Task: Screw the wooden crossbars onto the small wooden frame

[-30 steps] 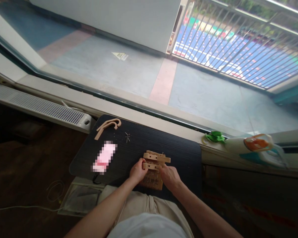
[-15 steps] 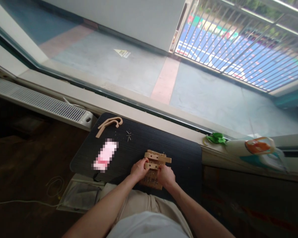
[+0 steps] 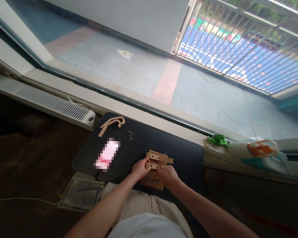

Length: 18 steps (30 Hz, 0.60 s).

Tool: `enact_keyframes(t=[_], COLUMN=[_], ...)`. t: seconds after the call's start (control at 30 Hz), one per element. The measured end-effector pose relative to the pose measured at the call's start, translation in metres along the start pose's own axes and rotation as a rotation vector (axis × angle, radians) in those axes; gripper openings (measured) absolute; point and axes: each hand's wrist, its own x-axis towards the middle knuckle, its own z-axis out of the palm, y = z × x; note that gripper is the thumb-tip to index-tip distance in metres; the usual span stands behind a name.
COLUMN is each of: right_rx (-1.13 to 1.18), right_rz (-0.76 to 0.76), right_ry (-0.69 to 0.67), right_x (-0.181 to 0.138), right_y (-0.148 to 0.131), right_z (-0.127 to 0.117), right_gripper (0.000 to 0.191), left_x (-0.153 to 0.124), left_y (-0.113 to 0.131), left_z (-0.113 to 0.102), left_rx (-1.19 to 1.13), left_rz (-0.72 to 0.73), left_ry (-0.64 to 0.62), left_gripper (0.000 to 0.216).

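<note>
We've got daylight thru the window (image 3: 139,77), bright up top; blue court (image 3: 206,44) nr washed out. Floor (image 3: 37,155) at lower L v. dim. Wide-angle stretch twd edges, lettering (image 3: 152,180) on wood block (image 3: 152,187) soft, pink patch (image 3: 107,154) pixelated.

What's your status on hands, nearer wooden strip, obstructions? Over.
Left hand, right hand: on opposite ends of nearer drilled wooden strip. Strip crosses marked wooden block. Second drilled strip just beyond, blocking neither hand.
</note>
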Motion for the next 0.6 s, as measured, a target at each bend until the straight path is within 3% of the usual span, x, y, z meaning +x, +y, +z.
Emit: enact_keyframes(t=[0.1,0.27,0.37,0.47,0.6], right_rx=[0.056,0.425,0.551,0.426,0.108], right_rz=[0.045,0.367,0.454,0.423,0.173], right_ry=[0.023,0.102,0.085,0.09,0.121], right_x=[0.003,0.004,0.004,0.0,-0.002], right_y=[0.001,0.011,0.014,0.01,0.003], right_z=[0.009,0.03,0.033,0.025,0.008], right_gripper=[0.027,0.028,0.029,0.026,0.024], left_x=[0.001,0.0,-0.001,-0.001,-0.001], left_y=[0.0,0.001,0.002,0.001,-0.002], left_z=[0.001,0.002,0.002,0.002,0.004], left_rx=[0.005,0.005,-0.002,-0.012,-0.025], left_rz=[-0.003,0.002,-0.019,-0.012,0.02], left_ry=[0.004,0.007,0.003,0.007,0.027], left_gripper=[0.021,0.023,0.024,0.024,0.023])
